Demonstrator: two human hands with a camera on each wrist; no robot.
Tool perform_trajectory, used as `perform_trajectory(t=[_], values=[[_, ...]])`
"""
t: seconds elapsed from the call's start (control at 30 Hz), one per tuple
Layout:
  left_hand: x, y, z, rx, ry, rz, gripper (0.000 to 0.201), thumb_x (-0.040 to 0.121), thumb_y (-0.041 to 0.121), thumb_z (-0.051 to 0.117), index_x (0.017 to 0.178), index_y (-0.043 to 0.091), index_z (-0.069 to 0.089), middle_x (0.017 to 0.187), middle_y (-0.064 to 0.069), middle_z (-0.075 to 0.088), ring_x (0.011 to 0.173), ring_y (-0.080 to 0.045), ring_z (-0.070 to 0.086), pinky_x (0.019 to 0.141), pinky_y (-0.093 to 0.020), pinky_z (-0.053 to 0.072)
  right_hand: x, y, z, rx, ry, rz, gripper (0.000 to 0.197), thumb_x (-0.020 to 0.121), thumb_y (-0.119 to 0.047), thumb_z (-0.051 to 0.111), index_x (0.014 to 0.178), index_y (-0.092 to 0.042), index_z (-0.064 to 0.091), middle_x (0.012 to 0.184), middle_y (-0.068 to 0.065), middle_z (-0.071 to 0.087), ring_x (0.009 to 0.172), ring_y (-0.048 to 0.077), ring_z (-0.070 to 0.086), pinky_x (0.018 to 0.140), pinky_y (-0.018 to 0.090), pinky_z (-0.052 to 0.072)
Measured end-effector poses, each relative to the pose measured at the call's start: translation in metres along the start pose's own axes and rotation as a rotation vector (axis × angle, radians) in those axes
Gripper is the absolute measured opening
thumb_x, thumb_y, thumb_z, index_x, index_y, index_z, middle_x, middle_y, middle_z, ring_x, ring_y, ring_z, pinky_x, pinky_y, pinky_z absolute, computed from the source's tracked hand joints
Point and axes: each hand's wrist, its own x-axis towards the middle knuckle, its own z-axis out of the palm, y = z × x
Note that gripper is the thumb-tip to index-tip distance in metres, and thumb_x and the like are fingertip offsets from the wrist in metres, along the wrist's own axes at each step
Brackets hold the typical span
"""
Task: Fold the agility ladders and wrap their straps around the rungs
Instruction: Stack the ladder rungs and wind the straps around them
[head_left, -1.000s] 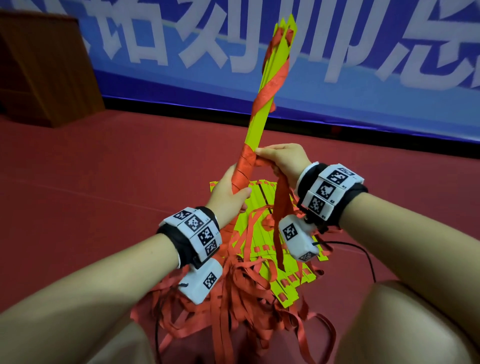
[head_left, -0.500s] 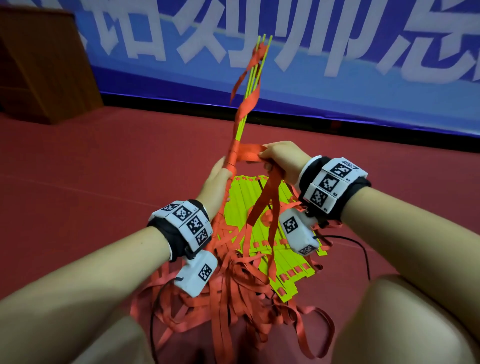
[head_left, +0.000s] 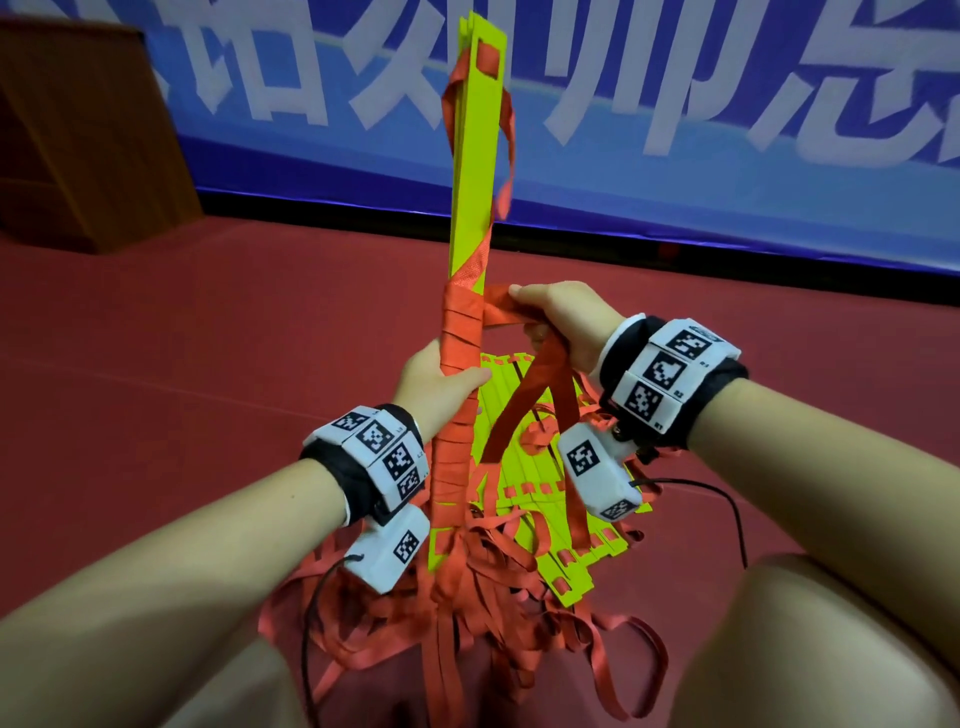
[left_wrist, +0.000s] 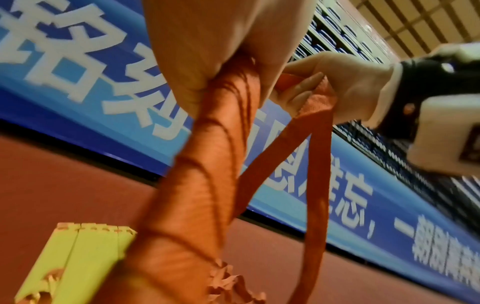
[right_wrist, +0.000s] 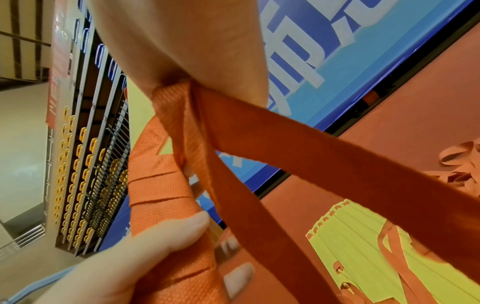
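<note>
At mid-scene, above the floor: left hand (head_left: 439, 382) gripped the upright stack of rungs (head_left: 475, 156) over its wrapped lower section; right hand (head_left: 558, 325) pinched the strap (head_left: 501, 314), drawn taut rightward. Step judged: wrapping, roughly half covered. Next turn needed tension kept. Unfolded ladders (head_left: 524, 499) lay on the floor (head_left: 208, 364) beneath.

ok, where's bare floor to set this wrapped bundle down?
Bare red floor lies left of the left hand, up to the wooden cabinet; more beyond the right hand, before the banner. Crowded: the ladder pile between the knees.
</note>
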Motion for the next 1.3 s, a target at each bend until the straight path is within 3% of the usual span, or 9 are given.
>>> perform_trajectory(t=[0.27,0.33,0.47,0.6,0.7,0.87,1.03,1.2,1.3], values=[[-0.002,0.002,0.001,0.021,-0.044,0.024,0.025,0.092,0.001,0.055,0.110,0.017,0.049,0.080,-0.007,0.061,0.059,-0.018,0.060,0.063,-0.034,0.052,-0.002,0.000,0.005,-0.058,0.039,-0.046,0.019,0.095,-0.023,0.056,0.097,-0.004,0.061,0.031,-0.006,0.038,0.029,0.006,0.033,0.040,0.019,0.028],[0.000,0.000,0.000,0.078,-0.032,0.039,0.022,0.092,0.004,0.055,0.109,0.017,0.050,0.075,-0.009,0.056,0.057,-0.016,0.056,0.066,-0.038,0.052,-0.005,-0.001,0.005,-0.061,0.023,-0.049,0.017,0.095,-0.020,0.057,0.089,-0.004,0.062,0.031,-0.006,0.039,0.029,0.006,0.033,0.040,0.019,0.028],[-0.003,0.003,0.006,0.133,-0.015,0.098,0.038,0.096,0.015,0.052,0.133,0.023,0.046,0.073,0.002,0.050,0.058,-0.013,0.050,0.055,-0.022,0.045,-0.010,-0.002,0.007,-0.045,-0.003,-0.065,0.030,0.094,-0.012,0.056,0.064,-0.011,0.053,0.033,-0.006,0.042,0.034,0.009,0.033,0.042,0.020,0.026],[-0.009,0.010,0.010,0.154,-0.034,0.092,0.043,0.102,0.039,0.041,0.143,0.029,0.035,0.101,0.006,0.056,0.078,-0.012,0.053,0.068,-0.027,0.038,-0.012,-0.001,0.012,-0.005,-0.020,-0.034,0.027,0.093,-0.010,0.050,0.069,-0.008,0.060,0.060,0.006,0.061,0.042,0.012,0.034,0.046,0.024,0.026],[-0.007,0.010,0.007,0.165,-0.069,0.083,0.045,0.105,0.040,0.028,0.148,0.028,0.031,0.118,0.000,0.053,0.092,-0.017,0.056,0.071,-0.024,0.035,-0.011,0.000,0.017,0.019,-0.010,-0.012,0.021,0.093,-0.011,0.051,0.074,-0.008,0.060,0.073,0.012,0.056,0.039,0.011,0.040,0.044,0.023,0.030],[-0.009,0.006,0.000,0.060,-0.125,0.112,0.031,0.100,0.034,0.048,0.131,0.038,0.046,0.094,0.013,0.062,0.075,-0.001,0.056,0.061,-0.014,0.043,-0.007,0.007,0.016,-0.058,-0.002,-0.054,0.019,0.093,-0.014,0.058,0.076,-0.005,0.057,0.061,0.010,0.050,0.034,0.008,0.046,0.037,0.018,0.035],[-0.003,0.002,-0.007,0.007,-0.107,0.172,0.036,0.095,0.025,0.060,0.124,0.042,0.049,0.101,0.015,0.064,0.092,-0.007,0.062,0.079,-0.028,0.051,-0.003,0.012,0.017,-0.011,0.006,-0.102,0.003,0.093,-0.005,0.054,0.092,-0.002,0.055,0.066,0.010,0.050,0.035,0.005,0.044,0.038,0.017,0.037],[0.003,0.004,-0.015,-0.198,-0.212,0.081,0.059,0.091,0.009,0.064,0.140,0.032,0.040,0.081,0.000,0.068,0.064,-0.019,0.067,0.063,-0.033,0.056,-0.002,0.006,0.013,0.179,-0.096,-0.098,0.019,0.097,-0.004,0.048,0.084,-0.012,0.059,0.067,0.002,0.050,0.034,0.000,0.040,0.037,0.010,0.033],[0.001,0.005,-0.018,-0.230,-0.307,0.091,0.074,0.089,0.002,0.064,0.148,0.033,0.031,0.114,-0.005,0.067,0.070,-0.028,0.071,0.058,-0.031,0.058,-0.003,0.002,0.011,0.254,-0.171,-0.109,0.020,0.097,-0.004,0.047,0.086,-0.014,0.060,0.061,-0.003,0.053,0.036,0.000,0.040,0.037,0.008,0.032]])
